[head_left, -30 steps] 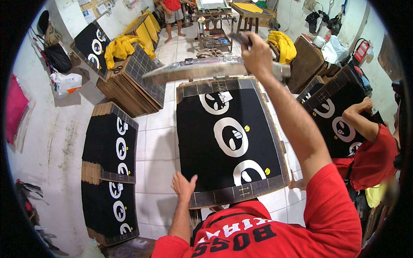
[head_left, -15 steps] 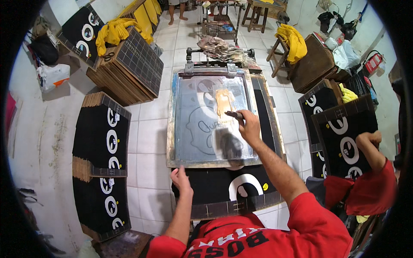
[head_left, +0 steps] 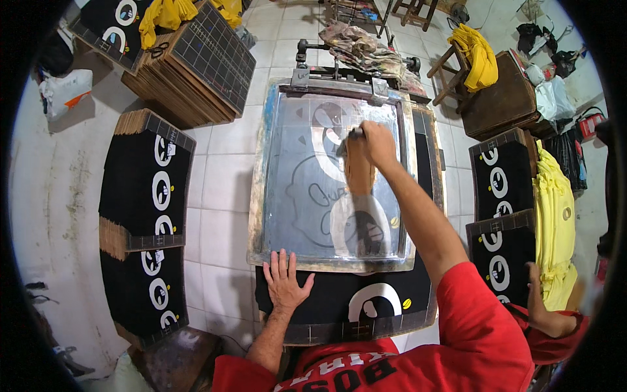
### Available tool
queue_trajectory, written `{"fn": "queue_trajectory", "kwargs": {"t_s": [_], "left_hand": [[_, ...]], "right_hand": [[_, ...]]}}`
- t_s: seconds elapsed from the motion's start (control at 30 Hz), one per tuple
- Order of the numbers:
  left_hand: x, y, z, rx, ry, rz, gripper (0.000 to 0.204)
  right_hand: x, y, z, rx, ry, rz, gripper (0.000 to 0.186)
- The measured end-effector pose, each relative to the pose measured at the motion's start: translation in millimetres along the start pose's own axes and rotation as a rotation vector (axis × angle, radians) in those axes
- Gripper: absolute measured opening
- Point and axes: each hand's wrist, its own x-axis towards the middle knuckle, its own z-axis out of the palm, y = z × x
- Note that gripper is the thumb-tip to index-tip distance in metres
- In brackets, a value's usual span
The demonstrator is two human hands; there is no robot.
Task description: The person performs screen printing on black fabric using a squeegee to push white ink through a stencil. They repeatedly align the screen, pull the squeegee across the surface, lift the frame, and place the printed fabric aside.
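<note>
My left hand [head_left: 284, 284] lies with fingers spread at the lower edge of the screen-printing frame [head_left: 261, 215]. My right hand [head_left: 375, 144] grips a dark squeegee [head_left: 354, 134] on the screen's mesh, in its upper right part, at the top of a patch of tan-orange ink [head_left: 359, 171]. White eye-like shapes and faint line drawings show on the mesh. Beneath the frame, black fabric [head_left: 323, 291] with a white ring and a small yellow dot lies on a board [head_left: 313, 332], sticking out toward me.
Stacked boards with printed black fabric stand left [head_left: 130, 193] and right [head_left: 490, 242]. Bare boards [head_left: 209, 78], a stool [head_left: 444, 85] with yellow cloth, folded pale-yellow fabric [head_left: 552, 209] and crumpled rags [head_left: 353, 46] surround the press. Another person's arm [head_left: 542, 307] is at lower right.
The screen frame has swung down over the black fabric. My right hand has moved down, then slightly up the mesh with the squeegee. My left hand has settled on the frame's edge.
</note>
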Motion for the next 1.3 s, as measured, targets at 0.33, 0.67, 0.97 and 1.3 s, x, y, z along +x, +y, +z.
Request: {"fn": "queue_trajectory", "kwargs": {"t_s": [0.33, 0.67, 0.97, 1.3], "left_hand": [[0, -1, 0, -0.027, -0.016, -0.026, 0.085], [-1, -2, 1, -0.006, -0.015, -0.035, 0.082], [15, -3, -13, -0.049, 0.175, 0.060, 0.076], [57, -11, -66, -0.297, 0.069, 0.151, 0.048]], "right_hand": [[-32, -14, -35, 0.069, -0.157, 0.097, 0.019], [-13, -1, -10, 0.014, -0.050, -0.015, 0.025], [-130, -50, -42, -0.014, -0.080, -0.060, 0.032], [-75, -37, -80, 0.141, -0.142, 0.036, 0.023]]}}
